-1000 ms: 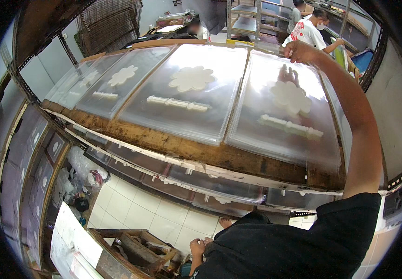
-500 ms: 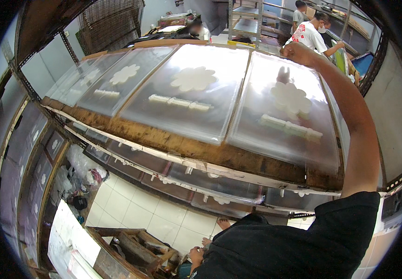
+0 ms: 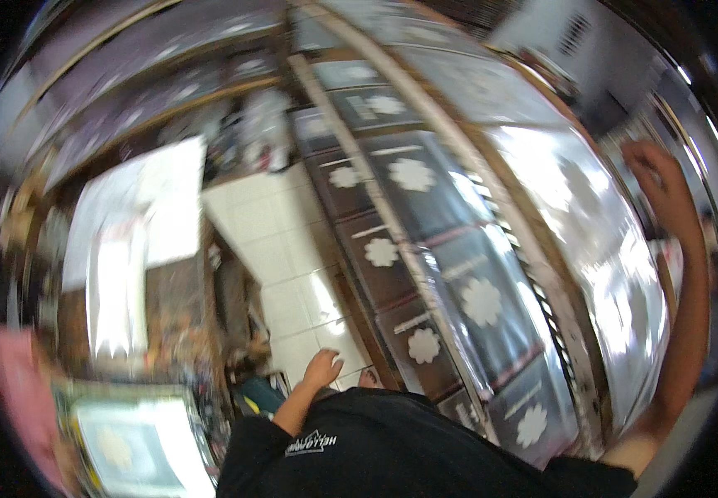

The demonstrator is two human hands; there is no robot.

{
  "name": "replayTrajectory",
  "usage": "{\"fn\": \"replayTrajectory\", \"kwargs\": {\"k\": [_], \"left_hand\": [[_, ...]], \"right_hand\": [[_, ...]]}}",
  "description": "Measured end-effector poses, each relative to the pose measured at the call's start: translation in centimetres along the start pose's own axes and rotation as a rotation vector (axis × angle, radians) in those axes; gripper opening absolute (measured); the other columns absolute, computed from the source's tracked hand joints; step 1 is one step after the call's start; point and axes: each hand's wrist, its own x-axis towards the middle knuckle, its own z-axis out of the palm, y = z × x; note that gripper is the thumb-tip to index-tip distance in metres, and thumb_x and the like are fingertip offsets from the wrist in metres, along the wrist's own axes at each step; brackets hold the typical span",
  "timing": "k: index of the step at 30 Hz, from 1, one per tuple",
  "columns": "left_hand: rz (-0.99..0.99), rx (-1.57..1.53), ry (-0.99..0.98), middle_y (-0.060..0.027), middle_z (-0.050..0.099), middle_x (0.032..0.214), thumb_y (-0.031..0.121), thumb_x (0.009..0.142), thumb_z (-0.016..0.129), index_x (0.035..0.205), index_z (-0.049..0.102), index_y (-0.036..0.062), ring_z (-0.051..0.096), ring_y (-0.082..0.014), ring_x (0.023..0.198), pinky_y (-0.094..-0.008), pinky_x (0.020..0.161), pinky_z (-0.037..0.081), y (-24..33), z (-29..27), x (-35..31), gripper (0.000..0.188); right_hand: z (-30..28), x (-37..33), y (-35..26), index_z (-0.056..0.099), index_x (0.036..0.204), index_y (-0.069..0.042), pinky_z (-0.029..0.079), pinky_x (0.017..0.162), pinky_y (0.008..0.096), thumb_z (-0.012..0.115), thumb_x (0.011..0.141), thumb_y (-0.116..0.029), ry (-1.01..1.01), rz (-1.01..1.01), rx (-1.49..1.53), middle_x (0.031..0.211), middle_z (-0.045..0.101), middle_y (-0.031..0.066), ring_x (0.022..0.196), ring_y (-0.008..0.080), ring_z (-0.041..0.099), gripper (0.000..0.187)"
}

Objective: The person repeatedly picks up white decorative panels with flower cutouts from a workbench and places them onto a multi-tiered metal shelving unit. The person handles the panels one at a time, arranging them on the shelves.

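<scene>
My right hand (image 3: pixel 657 178) is raised at the far edge of the top shelf, beside a shiny clear plastic sheet (image 3: pixel 616 245) with a pale flower print. Its fingers look loosely stretched and apart, with nothing seen in them. Down in front of my body is my left hand (image 3: pixel 323 369), empty, thumb apart from the fingers, over the tiled floor. On the shelf below lie more clear sheets with white flower shapes, such as a large flower print (image 3: pixel 481 301). Motion smears much of the picture.
To the left stands a worn wooden table (image 3: pixel 168 299) carrying a white sheet (image 3: pixel 160 191) and a stack of clear plastic (image 3: pixel 116 286). A framed printing screen (image 3: pixel 139 444) sits nearer, beside a person in a pink shirt (image 3: pixel 23 398). Plastic bags (image 3: pixel 263 129) lie beyond the white floor tiles (image 3: pixel 292 307).
My view has swung left and down toward the table and lower shelves. My right hand has come off the top sheet's far corner. My left hand now shows more fully.
</scene>
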Motion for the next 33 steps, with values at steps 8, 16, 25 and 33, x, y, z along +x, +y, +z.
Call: {"fn": "replayTrajectory", "kwargs": {"k": [8,16,25,33], "left_hand": [[-0.004,-0.109,0.211,-0.0226,0.062,0.117,0.027,0.093,0.061,0.119,0.063,-0.0015,0.058,-0.039,0.113,-0.0457,0.099,0.047,5.9,-8.4,-1.2,0.039],[0.005,-0.062,0.498,-0.0202,0.059,0.124,0.023,0.091,0.064,0.119,0.063,0.0009,0.056,-0.0374,0.117,-0.0452,0.101,0.046,6.1,-15.9,-3.6,0.035],[-0.181,0.119,0.796,-0.0313,0.049,0.137,0.015,0.086,0.063,0.125,0.059,-0.0056,0.046,-0.0463,0.126,-0.0513,0.109,0.035,3.6,-24.1,-2.8,0.044],[-0.465,0.758,0.646,-0.0295,0.044,0.146,0.036,0.089,0.064,0.137,0.052,-0.0023,0.04,-0.047,0.136,-0.0592,0.112,0.031,-0.7,-26.0,1.1,0.062]], "right_hand": [[6.0,9.4,-27.8,0.063,0.101,0.002,0.051,0.088,0.0413,0.063,0.08,0.008,-0.183,-0.822,0.077,0.108,0.066,0.0181,0.102,0.0365,0.065,0.022],[15.4,12.8,-40.1,0.066,0.108,-0.001,0.052,0.09,0.0402,0.062,0.087,-0.001,-0.099,-1.127,0.505,0.112,0.067,0.0161,0.102,0.0334,0.066,0.022],[51.8,10.4,-36.0,0.067,0.11,-0.004,0.052,0.085,0.0358,0.058,0.097,-0.024,-0.534,-0.15,1.34,0.097,0.071,0.0091,0.091,0.0178,0.066,0.026],[66.6,-4.9,-25.3,0.066,0.085,-0.009,0.044,0.044,0.0372,0.054,0.081,-0.017,-1.024,0.423,1.088,0.069,0.064,0.0096,0.057,0.0204,0.06,0.015]]}}
